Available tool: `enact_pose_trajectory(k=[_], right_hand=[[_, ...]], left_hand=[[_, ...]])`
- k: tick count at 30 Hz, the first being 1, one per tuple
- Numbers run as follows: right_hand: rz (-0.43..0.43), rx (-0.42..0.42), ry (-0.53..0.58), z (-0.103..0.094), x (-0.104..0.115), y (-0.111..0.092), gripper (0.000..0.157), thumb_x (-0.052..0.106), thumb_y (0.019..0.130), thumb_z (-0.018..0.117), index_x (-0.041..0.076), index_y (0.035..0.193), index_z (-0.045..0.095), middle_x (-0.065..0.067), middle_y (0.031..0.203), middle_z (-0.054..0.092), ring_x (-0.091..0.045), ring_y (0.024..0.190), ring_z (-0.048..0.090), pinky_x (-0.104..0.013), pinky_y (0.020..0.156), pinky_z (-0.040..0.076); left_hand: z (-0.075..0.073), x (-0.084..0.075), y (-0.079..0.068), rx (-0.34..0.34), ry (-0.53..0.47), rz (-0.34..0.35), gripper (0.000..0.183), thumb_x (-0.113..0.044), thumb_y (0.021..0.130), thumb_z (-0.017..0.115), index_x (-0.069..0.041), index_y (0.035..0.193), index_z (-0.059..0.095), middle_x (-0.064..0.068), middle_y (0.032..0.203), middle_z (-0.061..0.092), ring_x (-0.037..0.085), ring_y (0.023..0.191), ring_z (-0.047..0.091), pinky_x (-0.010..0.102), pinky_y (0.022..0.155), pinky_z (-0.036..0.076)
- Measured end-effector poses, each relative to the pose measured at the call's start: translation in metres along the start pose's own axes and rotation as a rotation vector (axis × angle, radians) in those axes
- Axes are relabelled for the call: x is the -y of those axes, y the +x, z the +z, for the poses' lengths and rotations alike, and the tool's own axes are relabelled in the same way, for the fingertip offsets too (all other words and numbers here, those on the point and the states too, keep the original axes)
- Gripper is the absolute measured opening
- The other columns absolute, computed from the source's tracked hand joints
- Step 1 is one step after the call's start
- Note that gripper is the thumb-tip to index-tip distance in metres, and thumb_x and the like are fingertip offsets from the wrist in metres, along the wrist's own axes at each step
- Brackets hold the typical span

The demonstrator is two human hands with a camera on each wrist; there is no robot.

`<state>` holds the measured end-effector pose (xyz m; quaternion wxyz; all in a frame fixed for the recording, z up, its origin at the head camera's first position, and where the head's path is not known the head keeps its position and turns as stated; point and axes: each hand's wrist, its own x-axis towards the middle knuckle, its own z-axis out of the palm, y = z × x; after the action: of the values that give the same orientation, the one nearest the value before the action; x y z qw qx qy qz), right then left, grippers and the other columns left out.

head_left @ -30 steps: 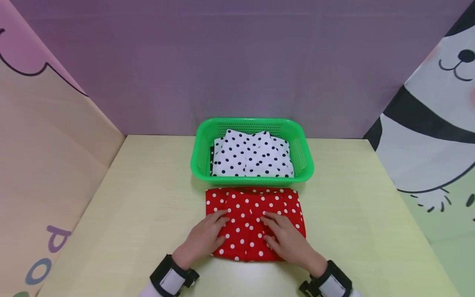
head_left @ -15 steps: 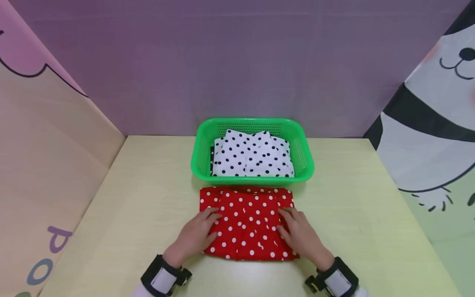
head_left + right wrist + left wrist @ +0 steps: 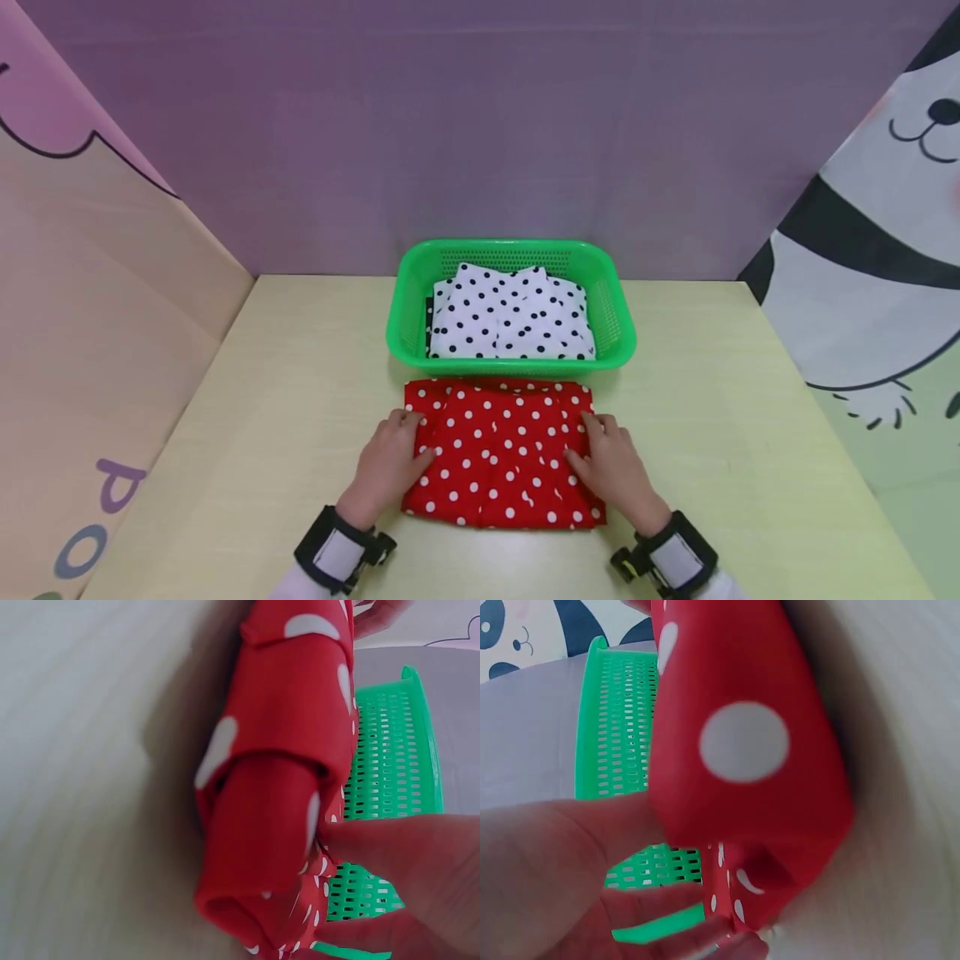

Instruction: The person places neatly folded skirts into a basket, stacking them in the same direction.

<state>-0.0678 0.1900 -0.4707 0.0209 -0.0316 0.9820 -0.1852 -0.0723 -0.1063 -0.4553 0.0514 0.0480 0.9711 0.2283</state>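
Note:
A folded red cloth with white dots (image 3: 495, 458) lies flat on the table in the head view, its layers and rolled side edges showing in both wrist views. Whether it is a garment, I cannot tell. At its left edge rests my left hand (image 3: 386, 460), thumb (image 3: 626, 825) on the top and fingers along the side. My right hand (image 3: 618, 471) touches the opposite edge, with the thumb (image 3: 382, 840) against the upper face. Some right fingertips fall outside the right wrist view. Neither hand's fingers look tightly curled.
Just behind the cloth stands a green perforated basket (image 3: 624, 329). In it lies a folded white cloth with black dots (image 3: 510, 312), with a dark dotted edge (image 3: 429, 327) beside it. The pale wooden table (image 3: 712, 433) meets a purple backdrop (image 3: 480, 142).
The cloth has shifted slightly left. My right hand has gone from its middle to the right edge; my left hand has moved outward to the left edge. The basket stays put.

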Motion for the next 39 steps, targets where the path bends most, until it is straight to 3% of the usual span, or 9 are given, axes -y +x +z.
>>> enact_pose_trajectory(k=[6, 11, 18, 25, 31, 39], right_hand=[[0.037, 0.015, -0.006, -0.001, 0.003, 0.001, 0.074, 0.023, 0.071, 0.078, -0.010, 0.127, 0.043, -0.025, 0.113, 0.048, -0.033, 0.093, 0.053, -0.040, 0.068, 0.055], [0.055, 0.026, -0.022, 0.000, 0.007, 0.002, 0.074, 0.022, 0.071, 0.079, -0.011, 0.127, 0.043, -0.026, 0.111, 0.048, -0.033, 0.090, 0.052, -0.040, 0.067, 0.055], [0.039, 0.017, -0.038, 0.001, 0.012, 0.004, 0.070, 0.018, 0.072, 0.078, -0.013, 0.125, 0.044, -0.025, 0.107, 0.048, -0.029, 0.084, 0.053, -0.038, 0.068, 0.055], [0.023, 0.019, -0.002, 0.005, 0.012, 0.007, 0.062, 0.014, 0.074, 0.076, -0.012, 0.120, 0.044, -0.023, 0.103, 0.047, -0.024, 0.078, 0.055, -0.037, 0.069, 0.056], [0.056, 0.106, 0.062, 0.004, 0.012, 0.011, 0.052, 0.011, 0.078, 0.072, -0.008, 0.116, 0.042, -0.019, 0.099, 0.052, -0.022, 0.078, 0.058, -0.034, 0.064, 0.056], [0.089, 0.180, 0.150, 0.002, 0.009, 0.010, 0.040, 0.011, 0.081, 0.069, -0.003, 0.110, 0.045, -0.013, 0.093, 0.060, -0.015, 0.071, 0.057, -0.029, 0.060, 0.054]], left_hand=[[0.004, -0.003, 0.004, 0.011, -0.009, -0.102, 0.068, -0.024, 0.068, 0.081, 0.003, 0.122, 0.050, 0.020, 0.109, 0.051, 0.030, 0.093, 0.056, 0.039, 0.068, 0.056], [0.008, -0.007, 0.006, 0.017, -0.003, -0.146, 0.067, -0.022, 0.068, 0.081, 0.007, 0.120, 0.050, 0.021, 0.105, 0.049, 0.029, 0.088, 0.056, 0.039, 0.067, 0.056], [0.011, -0.012, 0.008, -0.006, 0.029, -0.143, 0.062, -0.019, 0.069, 0.080, 0.008, 0.115, 0.050, 0.022, 0.100, 0.049, 0.027, 0.079, 0.055, 0.037, 0.064, 0.055], [0.013, -0.015, 0.009, 0.020, -0.021, -0.157, 0.052, -0.014, 0.070, 0.079, 0.005, 0.110, 0.051, 0.018, 0.095, 0.051, 0.024, 0.074, 0.058, 0.036, 0.063, 0.056], [0.012, -0.015, 0.011, 0.048, -0.036, -0.154, 0.046, -0.011, 0.072, 0.077, 0.005, 0.107, 0.052, 0.016, 0.091, 0.055, 0.025, 0.075, 0.060, 0.037, 0.063, 0.056], [0.010, -0.012, 0.006, 0.066, -0.132, -0.154, 0.044, -0.009, 0.074, 0.075, 0.002, 0.110, 0.052, 0.015, 0.098, 0.058, 0.024, 0.083, 0.059, 0.036, 0.066, 0.056]])
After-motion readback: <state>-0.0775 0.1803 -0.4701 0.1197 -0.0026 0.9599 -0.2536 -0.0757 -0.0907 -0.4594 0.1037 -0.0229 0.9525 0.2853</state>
